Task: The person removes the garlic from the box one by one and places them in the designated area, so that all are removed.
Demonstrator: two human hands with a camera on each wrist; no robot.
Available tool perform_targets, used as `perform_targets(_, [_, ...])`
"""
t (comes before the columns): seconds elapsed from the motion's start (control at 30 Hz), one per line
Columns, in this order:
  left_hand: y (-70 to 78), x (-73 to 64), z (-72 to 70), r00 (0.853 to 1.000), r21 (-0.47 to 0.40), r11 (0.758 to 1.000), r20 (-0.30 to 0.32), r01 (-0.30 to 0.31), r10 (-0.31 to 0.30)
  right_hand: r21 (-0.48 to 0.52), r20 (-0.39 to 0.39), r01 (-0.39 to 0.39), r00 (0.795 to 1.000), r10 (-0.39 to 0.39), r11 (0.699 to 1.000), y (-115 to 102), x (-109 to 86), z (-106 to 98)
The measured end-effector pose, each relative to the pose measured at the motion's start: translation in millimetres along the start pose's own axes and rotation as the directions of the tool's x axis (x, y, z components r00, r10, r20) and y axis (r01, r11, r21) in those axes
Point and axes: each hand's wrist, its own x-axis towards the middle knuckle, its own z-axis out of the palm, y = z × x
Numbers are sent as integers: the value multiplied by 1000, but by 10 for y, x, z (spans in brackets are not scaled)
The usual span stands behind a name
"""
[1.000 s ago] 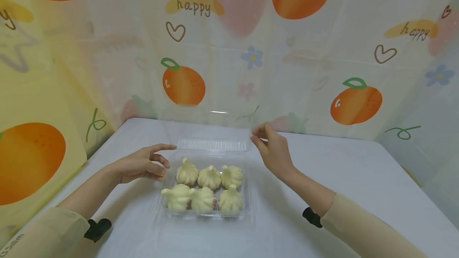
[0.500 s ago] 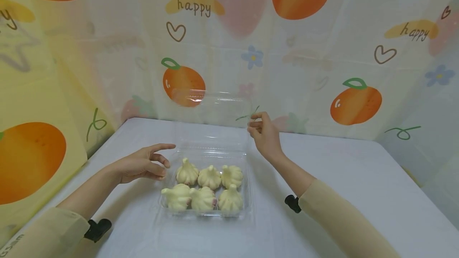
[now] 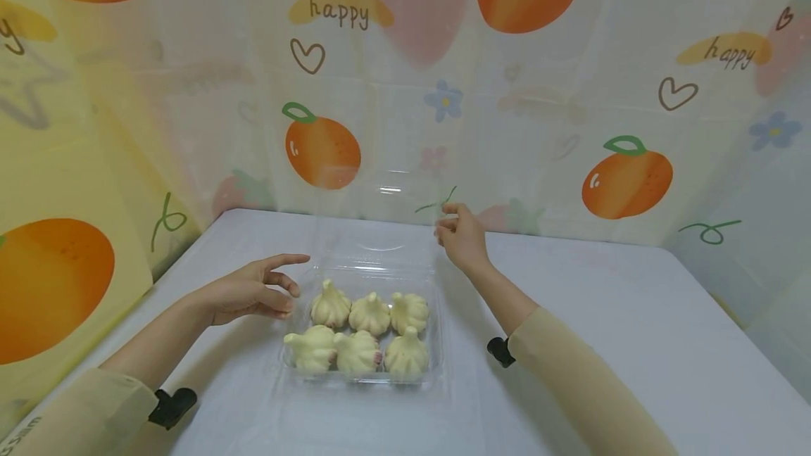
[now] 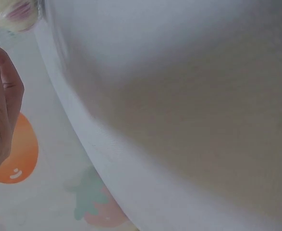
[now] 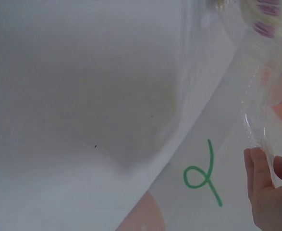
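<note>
Several pale garlic bulbs (image 3: 370, 315) sit in two rows in a clear plastic container (image 3: 361, 377) on the table. Its transparent lid (image 3: 380, 231) stands raised at the back, hinged along the far side. My right hand (image 3: 462, 238) pinches the lid's right edge; in the right wrist view, fingers and thumb lie on either side of the clear plastic. At the container's left rear corner is my left hand (image 3: 253, 290), index finger stretched out with its tip at the edge, the other fingers loosely bent and holding nothing.
A white cloth covers the table (image 3: 570, 315). Behind it hangs a patterned curtain (image 3: 507, 146) with oranges and hearts, close beyond the raised lid. A yellow curtain (image 3: 57, 174) hangs along the left side. Black bands show at both wrists.
My right hand has moved left and slightly upward with the lid, whose upper edge is a bit higher than one second ago. My left hand and the garlic have stayed put.
</note>
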Motion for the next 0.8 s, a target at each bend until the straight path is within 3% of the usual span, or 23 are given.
perform_targets(0.4, [6,10,10,1000,14,1000,-10,1,-1,-60,39,-127,991,129,990,115,89,35])
perform_targets(0.8, [19,21,20,1000,9,1000,3,10,-10,-159,64,-233,967,245,959,227,114,56])
